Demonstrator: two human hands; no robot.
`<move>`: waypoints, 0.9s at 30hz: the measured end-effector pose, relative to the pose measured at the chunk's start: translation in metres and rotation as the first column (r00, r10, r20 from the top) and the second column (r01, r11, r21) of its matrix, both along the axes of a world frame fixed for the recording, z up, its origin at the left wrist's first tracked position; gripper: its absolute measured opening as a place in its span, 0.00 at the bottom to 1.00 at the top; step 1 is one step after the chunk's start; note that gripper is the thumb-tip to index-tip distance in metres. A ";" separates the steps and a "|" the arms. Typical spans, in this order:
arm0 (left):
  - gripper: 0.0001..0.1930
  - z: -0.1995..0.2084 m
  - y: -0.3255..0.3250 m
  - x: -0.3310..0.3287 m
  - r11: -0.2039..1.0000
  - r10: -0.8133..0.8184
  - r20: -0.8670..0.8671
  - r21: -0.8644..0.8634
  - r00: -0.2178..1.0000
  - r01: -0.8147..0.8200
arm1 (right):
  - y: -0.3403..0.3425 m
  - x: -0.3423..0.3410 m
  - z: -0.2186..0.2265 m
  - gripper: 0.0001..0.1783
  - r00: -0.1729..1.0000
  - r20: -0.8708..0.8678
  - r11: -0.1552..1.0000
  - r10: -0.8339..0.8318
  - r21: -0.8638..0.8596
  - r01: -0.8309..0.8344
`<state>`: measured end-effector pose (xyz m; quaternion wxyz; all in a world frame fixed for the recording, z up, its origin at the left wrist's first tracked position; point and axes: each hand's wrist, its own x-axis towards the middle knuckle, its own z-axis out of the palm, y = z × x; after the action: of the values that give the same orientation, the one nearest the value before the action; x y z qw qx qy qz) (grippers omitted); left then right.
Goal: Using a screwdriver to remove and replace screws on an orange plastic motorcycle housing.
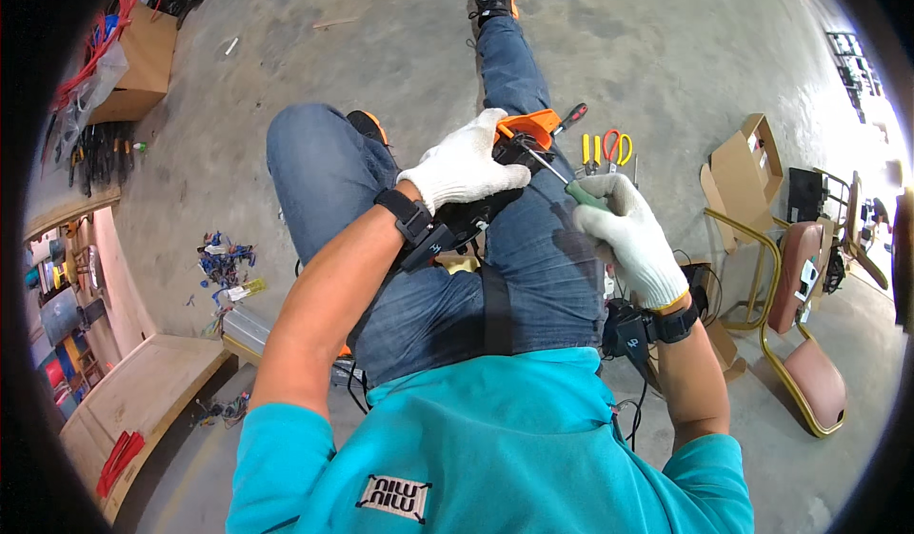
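My left hand (464, 166) gripped the orange-black device (526, 134) on my lap. Right hand (633, 239) was closed round the green-handled screwdriver (560, 178), tip at device.

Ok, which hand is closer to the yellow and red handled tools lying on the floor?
Right. The right hand, gripping a screwdriver, sits just below the floor tools. The left hand lies farther to their left, clasped over the orange and black device on the lap.

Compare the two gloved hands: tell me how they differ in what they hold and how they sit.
The left hand lies palm-down, clamped over an orange and black device on the thigh. The right hand is closed on a green-handled screwdriver, whose tip angles up into that device. Both wear white knit gloves and black wrist straps.
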<state>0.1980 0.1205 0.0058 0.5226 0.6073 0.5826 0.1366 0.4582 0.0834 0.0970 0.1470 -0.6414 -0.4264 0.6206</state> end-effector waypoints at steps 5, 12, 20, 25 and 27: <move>0.51 -0.005 0.000 -0.001 1.000 0.013 0.042 -0.010 0.999 -0.012 | -0.001 0.012 -0.012 0.22 0.967 0.175 0.946 0.184 0.235 -0.222; 0.51 -0.003 -0.001 0.000 1.000 0.025 0.018 -0.007 1.000 -0.025 | -0.011 0.010 -0.018 0.20 0.644 0.751 0.384 0.147 0.557 -0.737; 0.51 -0.001 0.002 -0.001 0.998 0.017 0.009 -0.054 1.000 -0.016 | 0.017 0.013 -0.025 0.19 0.978 -0.028 0.966 0.208 0.165 -0.201; 0.49 -0.005 -0.003 0.004 0.998 0.042 -0.039 0.039 0.998 -0.041 | 0.023 0.010 0.003 0.22 0.969 -0.237 0.964 -0.069 -0.267 0.003; 0.49 -0.008 -0.004 0.003 0.996 0.054 -0.052 0.074 0.997 -0.050 | 0.017 0.002 0.006 0.23 0.991 -0.135 0.991 0.016 -0.130 -0.033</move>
<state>0.2012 0.1162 -0.0023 0.4805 0.6139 0.6068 0.1550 0.4600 0.1000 0.1035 0.1247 -0.6016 -0.3814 0.6907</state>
